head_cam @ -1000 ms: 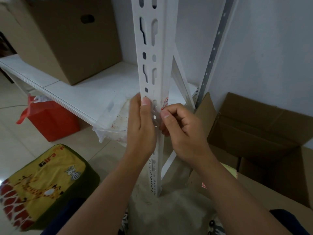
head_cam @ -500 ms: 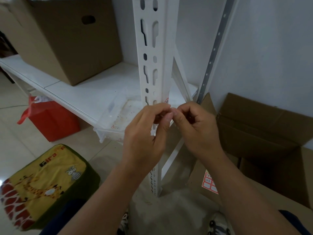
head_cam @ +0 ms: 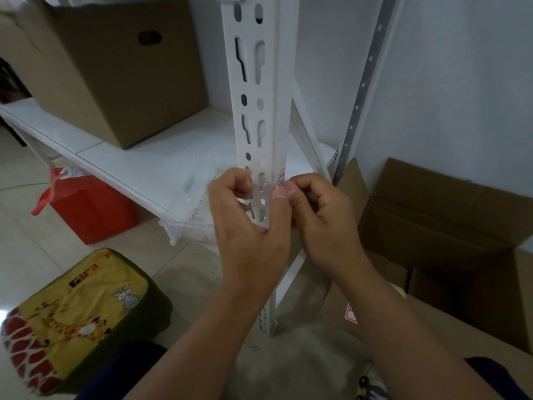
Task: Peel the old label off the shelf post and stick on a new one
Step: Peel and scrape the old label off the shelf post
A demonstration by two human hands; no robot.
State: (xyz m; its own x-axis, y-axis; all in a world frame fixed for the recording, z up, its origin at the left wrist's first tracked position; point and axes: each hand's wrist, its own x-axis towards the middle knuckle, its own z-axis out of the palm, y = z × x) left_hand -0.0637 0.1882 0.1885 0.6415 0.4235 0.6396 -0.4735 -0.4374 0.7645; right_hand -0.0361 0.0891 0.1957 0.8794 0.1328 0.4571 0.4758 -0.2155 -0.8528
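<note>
A small label with red marks sits on the right side of the white shelf post, low down where the two hands meet. Only a small bit of it shows above the fingers.

The left hand is wrapped around the front of the post. Its fingers curl on the left side of the post and its thumb lies up along the right edge, so the post is squeezed between them. The right hand is just beside it, touching the left thumb. Its fingers are curled in tight, and its thumb and first finger pinch together right at the label. I cannot tell how much of the label is stuck down.

The post stands straight up and has many holes and slots in it. A white shelf goes off to the left from the post. A big brown box stands on the shelf. A clear plastic tray sticks out under the shelf edge, near the left hand.

On the floor to the left are a red bag and a yellow and green cushion with a giraffe on it. To the right is an open cardboard box. A sheet of red-edged stickers lies on cardboard by the right arm.
</note>
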